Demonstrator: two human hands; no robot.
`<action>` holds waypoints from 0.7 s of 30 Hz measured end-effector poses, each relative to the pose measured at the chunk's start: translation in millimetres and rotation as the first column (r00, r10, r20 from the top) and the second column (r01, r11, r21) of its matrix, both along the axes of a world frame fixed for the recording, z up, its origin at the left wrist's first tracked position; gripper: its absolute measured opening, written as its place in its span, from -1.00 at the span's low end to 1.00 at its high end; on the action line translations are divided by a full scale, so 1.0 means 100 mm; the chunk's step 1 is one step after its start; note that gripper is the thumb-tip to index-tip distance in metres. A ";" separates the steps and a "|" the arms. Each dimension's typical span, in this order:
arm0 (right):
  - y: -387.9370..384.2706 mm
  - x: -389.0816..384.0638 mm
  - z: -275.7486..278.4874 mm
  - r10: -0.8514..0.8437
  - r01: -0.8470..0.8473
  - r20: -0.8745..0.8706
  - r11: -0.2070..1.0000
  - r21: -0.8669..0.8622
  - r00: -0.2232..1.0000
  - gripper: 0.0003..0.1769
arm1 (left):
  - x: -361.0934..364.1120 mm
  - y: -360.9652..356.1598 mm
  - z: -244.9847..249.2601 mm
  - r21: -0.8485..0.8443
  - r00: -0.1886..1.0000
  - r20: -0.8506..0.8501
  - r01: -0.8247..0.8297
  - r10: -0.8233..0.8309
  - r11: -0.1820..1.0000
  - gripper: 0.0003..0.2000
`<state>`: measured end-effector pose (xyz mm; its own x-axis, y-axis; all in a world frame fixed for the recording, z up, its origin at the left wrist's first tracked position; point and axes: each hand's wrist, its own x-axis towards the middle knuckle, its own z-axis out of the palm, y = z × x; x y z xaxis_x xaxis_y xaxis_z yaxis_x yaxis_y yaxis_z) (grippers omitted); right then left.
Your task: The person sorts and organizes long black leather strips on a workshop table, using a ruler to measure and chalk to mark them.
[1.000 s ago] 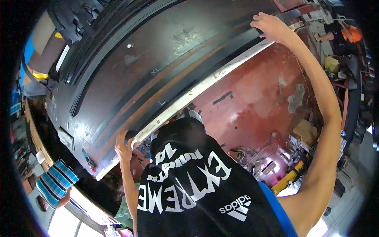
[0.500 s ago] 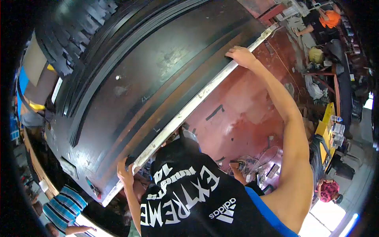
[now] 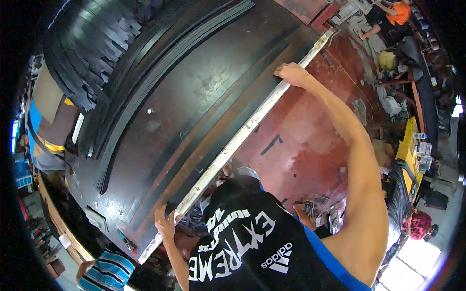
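Note:
In the head view a long dark table has a worn white edge strip on the side nearest my body. A flat black strip lies along that edge between my hands. My right hand is closed at the far end, its fingers curled over the black strip and its wrist across the white edge. At the near end my left hand grips the strip, with a dark piece showing beside its fingertips. Parts of both grips are hidden by the fingers.
Bundled black strips curve across the table's far side beside a pile of cut black pieces. A utility knife lies near the left corner. People in a striped shirt and an orange shirt are nearby.
The view has shifted slightly, so the table sits a little lower and to the right. Both hands keep about the same places along the edge.

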<state>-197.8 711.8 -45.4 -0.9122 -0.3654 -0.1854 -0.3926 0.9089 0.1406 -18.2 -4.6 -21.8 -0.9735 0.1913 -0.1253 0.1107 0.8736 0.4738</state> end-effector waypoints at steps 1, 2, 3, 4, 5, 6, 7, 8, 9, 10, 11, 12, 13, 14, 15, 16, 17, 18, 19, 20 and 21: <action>0.00 0.00 -0.02 0.025 -0.025 -0.019 1.000 0.004 1.000 -0.84 | -0.02 0.00 -0.02 0.001 1.000 -0.011 0.009 -0.009 1.000 -0.61; 0.01 0.01 -0.03 0.048 -0.048 -0.036 0.999 0.008 0.998 -0.85 | 0.00 -0.03 -0.05 0.018 1.000 -0.007 0.009 -0.008 1.000 -0.60; 0.02 0.02 -0.06 0.047 -0.048 -0.052 0.999 -0.015 0.998 -0.84 | 0.00 -0.06 -0.07 0.032 1.000 -0.004 0.009 -0.009 0.999 -0.60; 0.03 0.01 -0.06 0.033 -0.034 -0.064 0.999 -0.018 0.997 -0.84 | 0.00 -0.10 -0.11 0.028 1.000 -0.016 0.024 -0.023 0.999 -0.60; 0.04 0.00 -0.06 0.019 -0.019 -0.042 1.000 -0.011 0.999 -0.84 | 0.01 -0.13 -0.14 0.038 1.000 -0.003 -0.001 0.001 0.999 -0.59; 0.02 -0.01 -0.08 0.007 -0.007 -0.020 1.000 -0.006 1.000 -0.84 | 0.03 -0.16 -0.18 0.047 1.000 0.010 -0.028 0.028 0.999 -0.58; -0.03 -0.02 0.00 -0.052 0.048 0.079 0.997 0.054 0.996 -0.67 | 0.04 -0.20 -0.22 0.068 0.999 0.009 -0.042 0.042 0.997 -0.58; -0.06 -0.02 0.00 -0.061 0.058 0.070 0.997 0.046 0.996 -0.67 | 0.03 -0.21 -0.20 0.061 0.999 -0.001 -0.032 0.033 0.998 -0.58; -0.07 -0.01 0.02 -0.061 0.059 0.081 0.998 0.025 0.995 -0.65 | 0.03 -0.20 -0.18 0.033 1.000 0.006 -0.026 0.026 0.999 -0.57; -0.04 -0.02 0.04 -0.062 0.061 0.090 0.998 0.008 0.994 -0.64 | 0.01 -0.17 -0.17 0.009 1.000 0.011 -0.019 0.019 1.000 -0.56; -0.03 -0.01 0.04 -0.045 0.050 0.069 0.996 -0.069 0.997 -0.59 | -0.01 -0.12 -0.16 0.011 1.000 -0.002 -0.011 0.011 1.000 -0.56; 0.02 -0.01 0.06 -0.050 0.054 0.058 0.996 -0.068 0.997 -0.59 | -0.01 -0.08 -0.13 0.007 0.999 -0.028 0.014 -0.014 1.000 -0.56; 0.03 0.00 0.12 -0.020 0.024 0.043 0.995 -0.100 0.999 -0.68 | 0.01 -0.05 -0.12 0.000 0.998 -0.053 0.038 -0.037 0.999 -0.55; 0.05 0.00 0.17 0.008 -0.004 0.025 0.992 -0.130 1.000 -0.77 | 0.00 -0.03 -0.13 0.000 0.997 -0.064 0.042 -0.042 0.999 -0.55; 0.08 0.00 0.21 -0.002 0.007 0.032 0.989 -0.145 0.999 -0.76 | -0.01 -0.01 -0.14 0.001 1.000 -0.021 -0.004 0.004 1.000 -0.55; 0.12 -0.01 0.21 -0.006 0.009 0.025 0.989 -0.145 1.000 -0.76 | -0.01 0.05 -0.14 -0.001 0.998 0.025 -0.050 0.050 0.999 -0.56; 0.17 -0.02 0.21 0.001 0.001 0.013 0.988 -0.156 1.000 -0.75 | -0.04 0.11 -0.14 -0.001 0.999 0.016 -0.046 0.046 0.999 -0.56; 0.22 -0.03 0.22 0.007 -0.007 0.002 0.986 -0.169 1.000 -0.73 | -0.06 0.16 -0.12 -0.021 1.000 0.003 -0.026 0.026 0.999 -0.54; 0.25 -0.04 0.22 -0.032 0.028 -0.020 0.983 -0.182 0.999 -0.71 | -0.07 0.21 -0.09 -0.045 1.000 -0.006 -0.008 0.008 0.999 -0.52; 0.28 -0.04 0.23 -0.033 0.028 -0.024 0.982 -0.186 0.999 -0.71 | -0.07 0.28 -0.06 -0.049 1.000 -0.010 -0.008 0.008 0.999 -0.52; 0.31 -0.07 0.25 -0.046 0.050 0.036 0.989 -0.140 0.998 -0.62 | -0.10 0.37 -0.04 -0.034 1.000 -0.007 -0.005 0.004 0.999 -0.53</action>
<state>-204.6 742.8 -20.4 -0.9236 -0.3459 -0.1654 -0.3503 0.9366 -0.0028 -28.2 32.1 -25.9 -0.9752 0.1825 -0.1255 0.1096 0.8899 0.4428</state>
